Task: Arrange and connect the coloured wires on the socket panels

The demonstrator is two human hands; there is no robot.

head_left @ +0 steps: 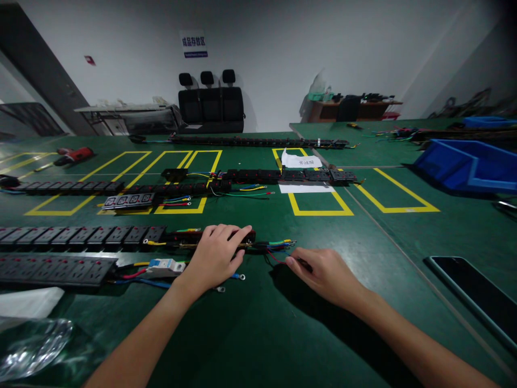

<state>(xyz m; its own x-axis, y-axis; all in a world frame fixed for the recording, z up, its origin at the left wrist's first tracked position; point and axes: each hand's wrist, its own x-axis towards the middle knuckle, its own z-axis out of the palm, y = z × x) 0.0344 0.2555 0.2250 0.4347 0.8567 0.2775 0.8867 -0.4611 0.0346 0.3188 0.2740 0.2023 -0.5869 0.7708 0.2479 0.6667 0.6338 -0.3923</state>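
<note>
My left hand [218,253] lies over a short dark strip module [249,237], its fingers curled across the top and around the near edge. Brass-coloured strips show along the module beside the fingers. From its right end come several coloured wires [283,245] with ring terminals, and thin red and blue wires. My right hand [323,272] is closed in a pinch at the end of the thin wires [275,260]. What lies inside its curled fingers is hidden. Left of my left hand are a black socket strip [92,235] and a nearer socket strip [52,270] wired to a white circuit breaker [166,267].
More socket strips [258,142] lie farther back on the green table [250,345]. A blue bin [464,167] and a phone [476,291] are at right. A red power tool [75,156] sits far left, and clear plastic [34,345] near left.
</note>
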